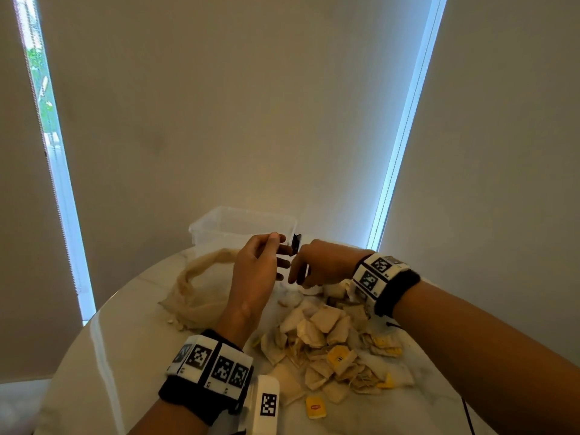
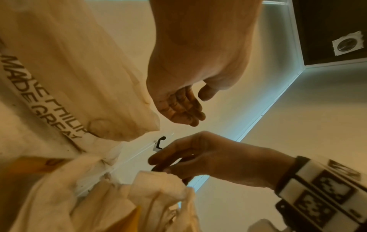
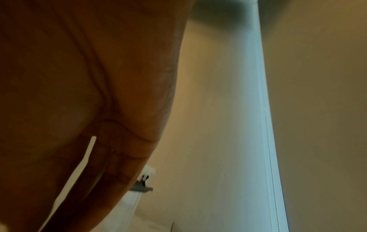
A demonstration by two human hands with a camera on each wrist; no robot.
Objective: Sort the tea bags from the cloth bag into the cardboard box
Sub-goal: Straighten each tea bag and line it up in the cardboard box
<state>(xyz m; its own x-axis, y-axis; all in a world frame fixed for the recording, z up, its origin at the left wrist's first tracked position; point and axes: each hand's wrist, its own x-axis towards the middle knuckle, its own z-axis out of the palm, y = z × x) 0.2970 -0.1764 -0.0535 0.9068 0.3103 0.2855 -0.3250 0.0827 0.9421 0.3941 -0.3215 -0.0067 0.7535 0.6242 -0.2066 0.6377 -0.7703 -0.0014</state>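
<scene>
Cloth bag (image 2: 65,66) print reads "MADE GREAT". Left hand (image 1: 257,268) fingers relaxed, holding nothing. Right hand (image 1: 317,265) fingers curled; grip cannot be told.

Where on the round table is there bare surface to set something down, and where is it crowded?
Bare marble shows along the table's left edge, between the cloth bag and the left wrist band, and near the front right edge past the tea bags. The middle is crowded: the heap of tea bags, the cloth bag and the clear plastic tub behind.
</scene>
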